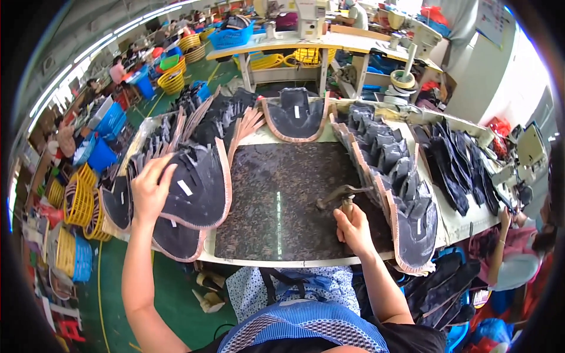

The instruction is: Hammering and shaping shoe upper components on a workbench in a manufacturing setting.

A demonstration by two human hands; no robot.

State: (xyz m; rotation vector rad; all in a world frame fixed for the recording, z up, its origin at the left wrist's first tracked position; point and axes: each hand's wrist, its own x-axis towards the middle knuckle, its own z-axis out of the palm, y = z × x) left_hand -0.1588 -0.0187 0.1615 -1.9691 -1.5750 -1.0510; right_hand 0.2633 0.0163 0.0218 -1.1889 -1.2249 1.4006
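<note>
My left hand (152,187) is closed at the upper left edge of a dark, U-shaped shoe upper piece (203,191) with a pink stitched rim and a small white label. This piece lies over other pieces like it on the table's left side. In my right hand (355,228) is a hammer (341,194), gripped by its handle, its metal head above the right part of a dark mottled board (282,217). Another dark piece (295,115) lies flat at the board's far edge. To the board's right runs an overlapping row of similar pieces (416,226).
More dark pieces (453,165) lie on the table's right wing, where a person (512,259) works close by. A bench with a sewing machine (311,20) stands beyond the table. Yellow baskets (79,200) and blue bins (103,154) crowd the floor on the left.
</note>
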